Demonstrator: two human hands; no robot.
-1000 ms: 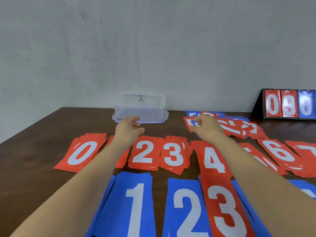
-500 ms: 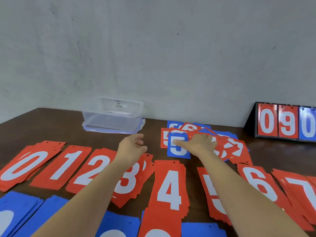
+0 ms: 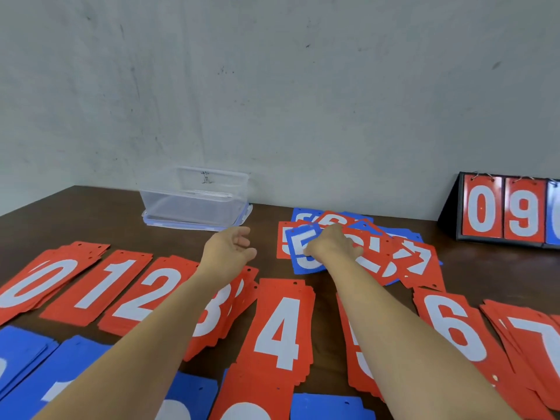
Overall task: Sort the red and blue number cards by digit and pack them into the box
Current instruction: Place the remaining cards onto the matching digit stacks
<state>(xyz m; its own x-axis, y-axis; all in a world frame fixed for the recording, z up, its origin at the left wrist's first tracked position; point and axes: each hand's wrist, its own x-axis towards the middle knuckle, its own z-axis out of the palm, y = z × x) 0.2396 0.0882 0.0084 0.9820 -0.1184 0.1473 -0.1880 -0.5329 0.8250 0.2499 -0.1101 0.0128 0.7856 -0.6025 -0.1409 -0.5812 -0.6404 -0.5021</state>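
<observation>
Eight red piles (image 3: pixel 278 331) are lining the surface (image 3: pixel 91 213). One white-numbered blue 5 card (image 3: pixel 295 237) is lying atop the mixed heap (image 3: pixel 409 259), fingers of the right hand (image 3: pixel 331 245) pinching it; fingers of the left hand (image 3: pixel 227 248) are hanging released.

Dark wooden table (image 3: pixel 91 213), red card stacks (image 3: pixel 281 328), blue card stacks (image 3: pixel 27 350), mixed pile (image 3: pixel 403 259), clear box (image 3: pixel 197 204), scoreboard (image 3: pixel 500 213)

Bare table strip (image 3: pixel 266 219) lying open btw clear box (image 3: pixel 194 201) and mixed pile (image 3: pixel 403 256); hand fitting thru there. Left hand (image 3: pixel 228 250) hovering at gap's near end, fingers loose. Right hand (image 3: pixel 331 247) gripping blue 5 card (image 3: pixel 298 256) on pile, forearm crossing red stacks row (image 3: pixel 278 328). Row covering near table. Scoreboard (image 3: pixel 500 213) blocking far right corner.
</observation>
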